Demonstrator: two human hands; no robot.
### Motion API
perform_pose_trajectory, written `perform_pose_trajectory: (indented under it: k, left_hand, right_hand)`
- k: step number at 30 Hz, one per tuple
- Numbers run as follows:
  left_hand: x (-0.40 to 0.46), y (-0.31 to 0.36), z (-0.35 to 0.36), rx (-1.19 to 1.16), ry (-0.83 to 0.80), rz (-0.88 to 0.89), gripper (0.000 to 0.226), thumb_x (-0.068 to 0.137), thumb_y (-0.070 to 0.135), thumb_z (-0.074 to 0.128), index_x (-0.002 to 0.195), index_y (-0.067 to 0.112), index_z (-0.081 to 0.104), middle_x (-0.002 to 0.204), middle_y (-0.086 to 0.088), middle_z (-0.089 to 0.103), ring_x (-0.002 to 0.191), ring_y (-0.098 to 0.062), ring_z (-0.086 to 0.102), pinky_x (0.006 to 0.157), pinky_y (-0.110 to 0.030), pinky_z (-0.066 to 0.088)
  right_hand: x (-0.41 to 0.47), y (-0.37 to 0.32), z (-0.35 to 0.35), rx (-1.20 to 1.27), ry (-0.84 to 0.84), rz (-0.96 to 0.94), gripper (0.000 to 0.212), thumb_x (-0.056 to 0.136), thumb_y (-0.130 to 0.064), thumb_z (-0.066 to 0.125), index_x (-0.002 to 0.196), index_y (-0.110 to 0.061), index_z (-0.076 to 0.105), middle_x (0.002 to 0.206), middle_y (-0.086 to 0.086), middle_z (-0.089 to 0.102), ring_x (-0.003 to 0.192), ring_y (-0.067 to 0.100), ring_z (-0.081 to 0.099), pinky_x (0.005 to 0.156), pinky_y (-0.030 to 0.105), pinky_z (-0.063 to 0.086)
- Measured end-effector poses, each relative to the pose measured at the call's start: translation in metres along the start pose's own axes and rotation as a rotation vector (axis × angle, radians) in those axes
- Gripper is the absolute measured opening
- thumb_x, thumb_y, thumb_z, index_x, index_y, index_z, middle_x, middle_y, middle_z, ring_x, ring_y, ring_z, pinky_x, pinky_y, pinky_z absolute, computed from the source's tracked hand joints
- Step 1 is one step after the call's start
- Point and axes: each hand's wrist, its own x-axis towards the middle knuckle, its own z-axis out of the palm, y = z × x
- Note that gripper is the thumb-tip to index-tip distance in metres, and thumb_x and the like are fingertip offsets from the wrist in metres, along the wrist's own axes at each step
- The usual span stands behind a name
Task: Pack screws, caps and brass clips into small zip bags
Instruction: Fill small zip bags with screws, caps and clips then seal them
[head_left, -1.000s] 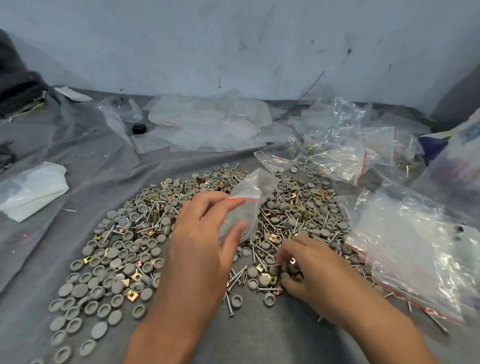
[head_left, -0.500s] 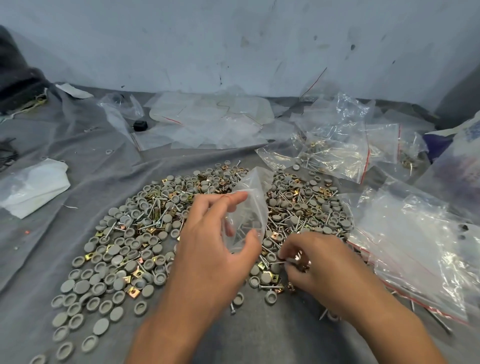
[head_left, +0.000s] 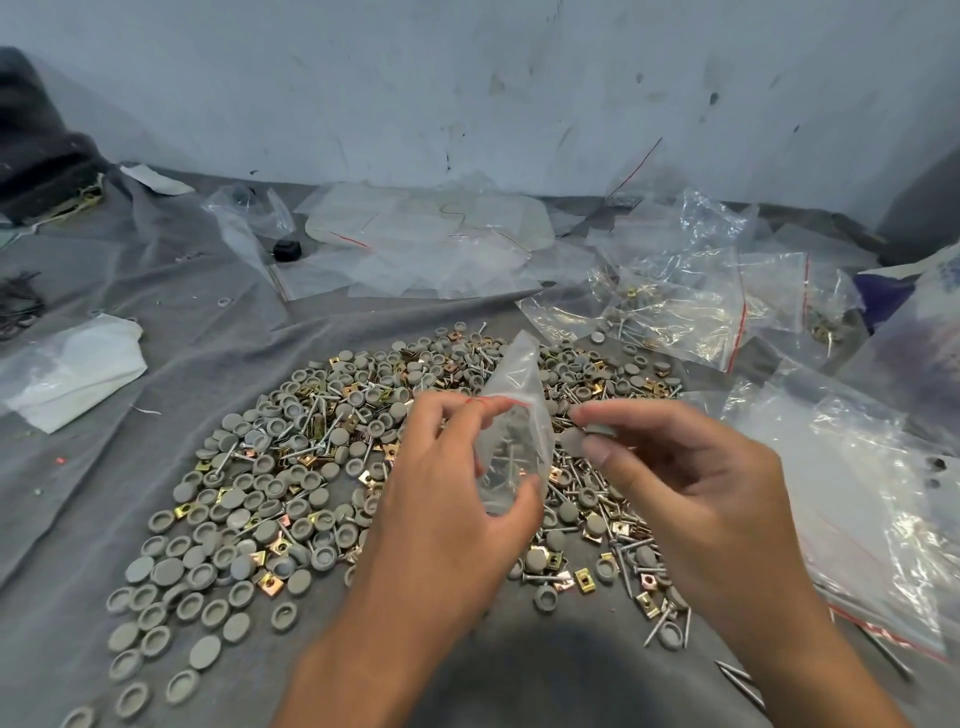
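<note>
Left hand (head_left: 447, 519) hiding part of the pile, its grip pinching a small zip bag (head_left: 511, 421) over mixed grey caps (head_left: 228, 566), screws, brass clips, contents blurred, right hand (head_left: 691, 499) pinching a cap (head_left: 597, 429) just beside, filled bags (head_left: 670, 306) behind

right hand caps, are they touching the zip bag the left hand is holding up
Apart. The head view shows a strip of the parts pile between the grey caps pinched in the right hand and the zip bag held by the left hand.

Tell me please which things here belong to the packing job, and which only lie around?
Job: small zip bag held by left hand; grey caps pinched by right hand; pile of caps, screws, brass clips; filled bags.
Lying about: white cloth; black knob; dark bundle.
</note>
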Motion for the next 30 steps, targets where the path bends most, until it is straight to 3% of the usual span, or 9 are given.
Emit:
perform_pose_trajectory:
  k: [3, 7, 11, 16, 18, 20, 22, 25, 30]
  left_hand:
    - [0.0, 0.004, 0.0, -0.019, -0.032, 0.042, 0.05, 0.081, 0.053, 0.063, 0.128, 0.04, 0.049, 0.113, 0.024, 0.038, 0.1, 0.011, 0.049, 0.078, -0.004, 0.042]
    - [-0.001, 0.008, 0.0, -0.029, -0.01, 0.074, 0.048, 0.079, 0.045, 0.065, 0.125, 0.045, 0.051, 0.115, 0.02, 0.042, 0.099, 0.006, 0.052, 0.081, -0.013, 0.046]
    - [-0.001, 0.012, -0.002, -0.031, 0.004, 0.104, 0.046, 0.082, 0.04, 0.066, 0.124, 0.048, 0.05, 0.112, 0.021, 0.042, 0.095, 0.009, 0.053, 0.078, -0.006, 0.043]
    - [-0.001, 0.011, -0.004, -0.026, 0.053, 0.076, 0.047, 0.081, 0.039, 0.073, 0.124, 0.031, 0.058, 0.114, 0.018, 0.043, 0.108, 0.011, 0.049, 0.082, 0.0, 0.041]
    - [0.0, 0.013, -0.007, -0.066, 0.117, 0.056, 0.047, 0.078, 0.032, 0.077, 0.121, 0.022, 0.061, 0.112, 0.016, 0.044, 0.109, 0.012, 0.049, 0.078, 0.004, 0.041]
    - [0.001, 0.015, -0.015, -0.142, 0.202, 0.069, 0.045, 0.075, 0.023, 0.081, 0.117, 0.016, 0.063, 0.112, 0.014, 0.046, 0.111, 0.011, 0.051, 0.073, 0.005, 0.042]
    - [0.001, 0.017, -0.03, -0.28, 0.295, 0.104, 0.043, 0.077, 0.025, 0.082, 0.115, 0.019, 0.062, 0.115, 0.007, 0.052, 0.114, -0.004, 0.058, 0.074, -0.007, 0.052]
    - [0.001, 0.016, -0.046, -0.462, 0.291, 0.091, 0.044, 0.079, 0.031, 0.08, 0.12, 0.03, 0.064, 0.12, 0.004, 0.057, 0.112, -0.024, 0.063, 0.083, -0.022, 0.056]
    - [-0.003, 0.011, -0.029, -0.198, 0.035, 0.02, 0.044, 0.074, 0.035, 0.077, 0.115, 0.039, 0.059, 0.108, 0.025, 0.051, 0.109, 0.012, 0.051, 0.067, 0.003, 0.045]
  right_hand:
    - [-0.006, -0.01, 0.014, -0.226, -0.025, -0.242, 0.019, 0.087, -0.016, 0.077, 0.105, -0.021, 0.078, 0.103, -0.016, 0.075, 0.096, 0.007, 0.072, 0.08, 0.019, 0.054]
    - [-0.008, -0.004, 0.023, -0.497, 0.038, -0.4, 0.017, 0.088, -0.013, 0.077, 0.105, -0.011, 0.078, 0.1, -0.007, 0.075, 0.094, 0.008, 0.069, 0.083, 0.025, 0.054]
    - [-0.007, -0.006, 0.022, -0.496, 0.106, -0.361, 0.018, 0.085, -0.017, 0.078, 0.103, -0.013, 0.078, 0.095, -0.009, 0.074, 0.088, 0.006, 0.069, 0.08, 0.019, 0.052]
    - [-0.003, -0.006, 0.011, -0.356, 0.166, -0.213, 0.012, 0.088, -0.019, 0.08, 0.096, -0.027, 0.074, 0.088, -0.023, 0.07, 0.081, 0.001, 0.067, 0.068, 0.004, 0.044]
    - [0.001, 0.007, 0.0, -0.433, 0.067, 0.002, 0.018, 0.085, -0.023, 0.08, 0.095, -0.035, 0.07, 0.088, -0.024, 0.069, 0.082, -0.001, 0.066, 0.067, 0.007, 0.046]
    - [0.002, 0.024, -0.009, -0.655, -0.222, 0.264, 0.023, 0.084, -0.03, 0.08, 0.1, -0.039, 0.066, 0.097, -0.023, 0.068, 0.087, -0.003, 0.063, 0.075, 0.016, 0.051]
    - [-0.001, 0.035, -0.012, -0.873, -0.492, 0.388, 0.03, 0.084, -0.039, 0.079, 0.109, -0.045, 0.062, 0.107, -0.023, 0.062, 0.097, 0.0, 0.058, 0.085, 0.028, 0.052]
    - [-0.001, 0.04, -0.009, -0.888, -0.574, 0.427, 0.028, 0.084, -0.04, 0.079, 0.104, -0.046, 0.06, 0.1, -0.021, 0.058, 0.094, 0.003, 0.054, 0.082, 0.028, 0.049]
    - [-0.002, 0.046, -0.009, -0.92, -0.569, 0.41, 0.012, 0.091, -0.037, 0.069, 0.1, -0.041, 0.062, 0.096, -0.019, 0.058, 0.089, 0.003, 0.056, 0.081, 0.03, 0.052]
